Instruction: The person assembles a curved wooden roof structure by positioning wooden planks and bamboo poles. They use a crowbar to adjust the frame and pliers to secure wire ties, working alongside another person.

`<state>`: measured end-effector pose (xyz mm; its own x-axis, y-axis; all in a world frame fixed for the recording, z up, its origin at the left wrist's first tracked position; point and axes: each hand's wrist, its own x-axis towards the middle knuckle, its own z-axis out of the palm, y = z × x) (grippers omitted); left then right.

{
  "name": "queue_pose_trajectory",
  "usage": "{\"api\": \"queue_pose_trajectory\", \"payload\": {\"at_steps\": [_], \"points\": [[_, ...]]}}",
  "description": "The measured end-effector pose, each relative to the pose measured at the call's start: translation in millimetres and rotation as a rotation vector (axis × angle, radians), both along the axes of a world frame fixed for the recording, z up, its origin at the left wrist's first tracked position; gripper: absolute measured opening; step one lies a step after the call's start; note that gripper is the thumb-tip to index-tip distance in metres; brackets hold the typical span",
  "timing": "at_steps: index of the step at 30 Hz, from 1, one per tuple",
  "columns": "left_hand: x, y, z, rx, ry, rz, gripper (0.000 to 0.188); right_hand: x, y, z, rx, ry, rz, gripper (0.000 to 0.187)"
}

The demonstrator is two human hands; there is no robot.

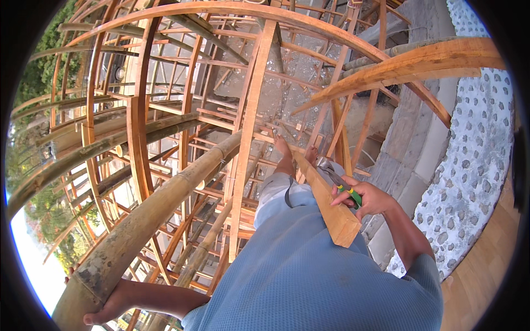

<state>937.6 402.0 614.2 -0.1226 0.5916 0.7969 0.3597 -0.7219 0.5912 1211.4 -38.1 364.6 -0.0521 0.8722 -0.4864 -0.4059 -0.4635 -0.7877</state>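
My left hand [113, 303] is wrapped round the lower end of a thick bamboo pole [165, 207]; its thumb shows on the near side and fingertips on the far side. In my right hand [370, 198] is a pair of pliers [354, 197] with green and yellow handles, the fingers closed on them. Their jaws cannot be made out clearly. Just left of the pliers, a squared wooden beam [330, 207] slants in front of my body, and my right fingertips are close to or touching it. A grey metal thing [333, 174] lies beyond the hand, its kind unclear.
My bare feet [281, 146] are among narrow timbers high above the ground. An upright timber [253, 132] stands ahead, and a curved beam [408, 69] reaches in from the right. Bamboo and timber scaffolding spreads to the left. A concrete ledge [419, 143] and a spotted pale surface [469, 160] lie right.
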Motion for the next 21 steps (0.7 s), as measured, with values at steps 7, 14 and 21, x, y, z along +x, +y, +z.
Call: {"api": "queue_pose_trajectory", "payload": {"at_steps": [7,14,21], "points": [[26.0,-4.1,-5.5,0.067,-0.045,0.103,0.088,-1.9,81.3,-4.8,0.165,-0.189,0.004,0.078],[17.1,-0.7,-5.1,0.133,-0.224,-0.163,0.06,-7.3,92.4,-15.3,0.275,-0.109,0.156,0.059],[18.0,-5.2,0.4,0.006,-0.067,0.104,0.089,-5.3,111.4,-21.5,0.37,-0.171,0.198,0.062]]}}
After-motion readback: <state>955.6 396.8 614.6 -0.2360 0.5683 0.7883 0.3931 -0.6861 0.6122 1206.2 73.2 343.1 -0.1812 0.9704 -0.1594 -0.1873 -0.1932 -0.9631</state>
